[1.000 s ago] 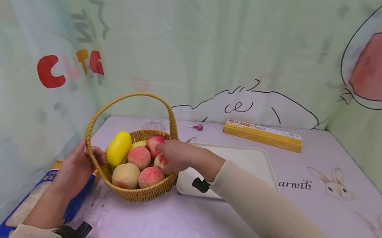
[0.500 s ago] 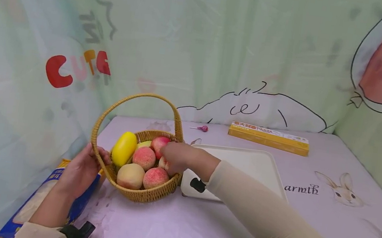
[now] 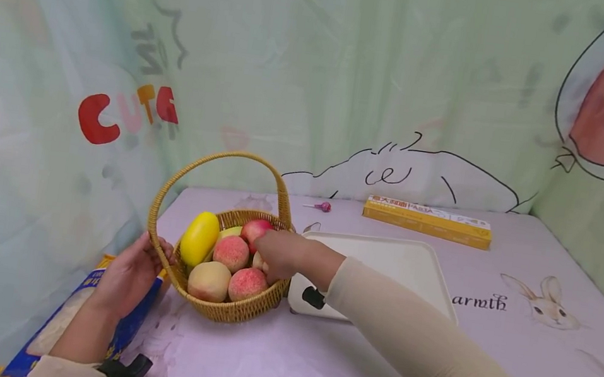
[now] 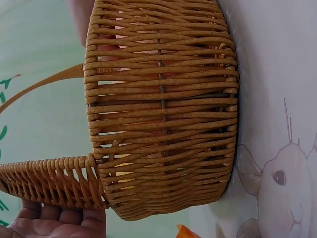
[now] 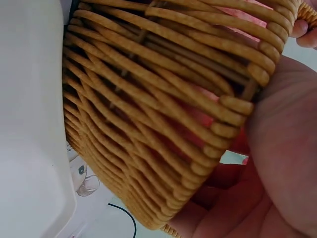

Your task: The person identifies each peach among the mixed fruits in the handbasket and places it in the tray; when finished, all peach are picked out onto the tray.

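Observation:
A round wicker basket (image 3: 231, 313) with a tall hoop handle stands on the table, filled with several peaches (image 3: 209, 281), a redder fruit (image 3: 256, 233) and a yellow oblong fruit (image 3: 200, 239). My left hand (image 3: 130, 274) holds the basket's left side, its fingers curled behind the handle base (image 4: 54, 183). From the right, my right hand (image 3: 284, 253) reaches over the rim (image 5: 233, 116) into the basket. Its fingers and thumb bend down around a partly covered peach (image 3: 260, 262), beside the redder fruit; the fingertips are mostly hidden.
A white tray (image 3: 384, 257) lies right of the basket, beneath my right forearm. Behind are a lollipop (image 3: 324, 207) and a long yellow pasta box (image 3: 426, 223). A blue and yellow bag (image 3: 54, 328) lies at the left table edge, under my left forearm. Printed curtains surround the table.
The whole scene has shifted slightly right and down in the head view. My right hand covers a little more of the peach at the basket's right side; my left hand keeps its place.

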Action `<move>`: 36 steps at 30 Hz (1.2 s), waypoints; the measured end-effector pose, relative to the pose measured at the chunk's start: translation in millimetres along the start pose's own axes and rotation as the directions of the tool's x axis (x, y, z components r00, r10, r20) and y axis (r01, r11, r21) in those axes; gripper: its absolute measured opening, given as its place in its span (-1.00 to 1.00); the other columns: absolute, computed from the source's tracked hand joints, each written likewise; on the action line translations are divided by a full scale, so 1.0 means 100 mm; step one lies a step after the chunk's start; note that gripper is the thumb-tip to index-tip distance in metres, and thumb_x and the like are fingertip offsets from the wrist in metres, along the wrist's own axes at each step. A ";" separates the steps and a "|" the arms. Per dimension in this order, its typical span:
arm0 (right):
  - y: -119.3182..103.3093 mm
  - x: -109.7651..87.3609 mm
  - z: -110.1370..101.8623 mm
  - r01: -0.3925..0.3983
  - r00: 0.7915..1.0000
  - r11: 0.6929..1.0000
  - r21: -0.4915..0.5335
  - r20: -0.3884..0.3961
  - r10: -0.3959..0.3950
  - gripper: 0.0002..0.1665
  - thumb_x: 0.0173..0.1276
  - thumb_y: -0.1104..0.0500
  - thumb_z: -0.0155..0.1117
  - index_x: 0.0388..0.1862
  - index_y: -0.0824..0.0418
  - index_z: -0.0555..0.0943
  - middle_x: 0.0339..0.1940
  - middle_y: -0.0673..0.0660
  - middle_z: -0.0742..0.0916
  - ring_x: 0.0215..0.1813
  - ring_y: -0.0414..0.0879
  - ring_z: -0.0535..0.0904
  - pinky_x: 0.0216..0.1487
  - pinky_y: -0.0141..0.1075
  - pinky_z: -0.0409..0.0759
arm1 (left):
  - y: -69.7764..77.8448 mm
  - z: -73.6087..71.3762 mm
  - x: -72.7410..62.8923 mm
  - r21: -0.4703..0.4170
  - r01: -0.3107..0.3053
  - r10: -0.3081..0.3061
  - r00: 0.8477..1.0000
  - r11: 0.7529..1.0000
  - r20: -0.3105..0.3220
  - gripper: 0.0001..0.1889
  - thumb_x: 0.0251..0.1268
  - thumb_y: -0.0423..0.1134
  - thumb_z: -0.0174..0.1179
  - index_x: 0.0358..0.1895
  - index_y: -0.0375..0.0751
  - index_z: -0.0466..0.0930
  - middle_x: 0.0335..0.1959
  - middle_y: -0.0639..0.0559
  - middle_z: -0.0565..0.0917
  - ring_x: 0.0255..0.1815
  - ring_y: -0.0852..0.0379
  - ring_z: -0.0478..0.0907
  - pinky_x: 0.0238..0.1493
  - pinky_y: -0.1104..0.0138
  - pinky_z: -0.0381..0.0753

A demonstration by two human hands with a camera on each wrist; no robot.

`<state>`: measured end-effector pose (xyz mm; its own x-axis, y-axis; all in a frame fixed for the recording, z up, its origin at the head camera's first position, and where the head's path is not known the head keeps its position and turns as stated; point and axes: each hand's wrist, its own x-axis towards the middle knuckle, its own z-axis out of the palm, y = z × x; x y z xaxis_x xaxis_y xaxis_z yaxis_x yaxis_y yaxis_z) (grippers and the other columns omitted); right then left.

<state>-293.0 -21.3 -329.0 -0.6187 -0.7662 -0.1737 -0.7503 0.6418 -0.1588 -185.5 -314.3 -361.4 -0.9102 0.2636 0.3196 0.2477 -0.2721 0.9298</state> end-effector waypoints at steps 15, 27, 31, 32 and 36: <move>0.07 -0.06 -0.02 0.017 0.995 1.000 0.019 -0.095 -0.015 -0.60 0.25 0.21 0.25 -0.71 -0.02 0.32 -0.60 -0.02 0.38 -0.44 -0.10 0.37 -0.46 -0.34 0.20 | -0.04 -0.02 0.00 0.014 0.007 -0.007 1.000 1.000 -0.001 -0.54 0.79 -0.05 -0.47 0.05 -0.07 0.51 -0.11 0.07 0.63 -0.01 0.12 0.54 0.11 0.36 0.49; 0.05 -0.15 -0.11 -0.057 0.989 0.998 0.000 -0.138 0.056 -0.59 0.25 -0.01 0.41 -0.05 0.21 0.61 -0.08 0.12 0.63 -0.09 -0.04 0.56 -0.10 -0.26 0.64 | -0.01 0.00 0.00 0.002 0.003 -0.003 1.000 1.000 -0.026 -0.51 0.79 -0.05 -0.45 -0.02 -0.10 0.56 -0.14 0.07 0.65 -0.05 0.14 0.56 0.10 0.35 0.49; 0.07 -0.16 -0.12 -0.048 0.986 0.999 0.014 -0.157 0.050 -0.31 0.24 -0.04 0.47 0.25 0.27 0.52 0.08 0.15 0.65 0.06 0.00 0.58 0.12 -0.18 0.65 | -0.01 -0.01 0.01 -0.008 -0.001 0.001 1.000 1.000 -0.011 -0.50 0.79 -0.07 -0.48 0.00 -0.10 0.55 -0.13 0.06 0.65 -0.04 0.13 0.55 0.10 0.34 0.49; 0.07 -0.16 -0.12 -0.049 0.985 0.998 0.031 -0.163 0.054 -0.27 0.24 -0.05 0.47 0.29 0.26 0.51 0.11 0.15 0.64 0.08 -0.01 0.57 0.15 -0.18 0.65 | -0.01 -0.01 0.01 -0.012 -0.002 0.002 1.000 1.000 -0.008 -0.50 0.79 -0.07 -0.48 0.00 -0.10 0.55 -0.12 0.06 0.65 -0.03 0.13 0.55 0.10 0.34 0.49; 0.12 -0.19 -0.12 -0.047 0.979 0.992 0.117 -0.192 0.069 -0.24 0.21 -0.02 0.51 0.33 0.23 0.49 0.13 0.12 0.64 0.11 -0.04 0.57 0.16 -0.19 0.64 | -0.01 0.00 0.00 -0.027 -0.003 0.003 1.000 1.000 -0.001 -0.50 0.79 -0.07 -0.47 0.00 -0.10 0.56 -0.12 0.06 0.65 -0.03 0.13 0.55 0.09 0.35 0.49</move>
<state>-293.3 0.4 -315.9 -0.7026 -0.7116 0.0057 -0.6875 0.6767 -0.2633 -185.9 -314.5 -362.5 -0.9097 0.2621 0.3222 0.2413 -0.2980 0.9236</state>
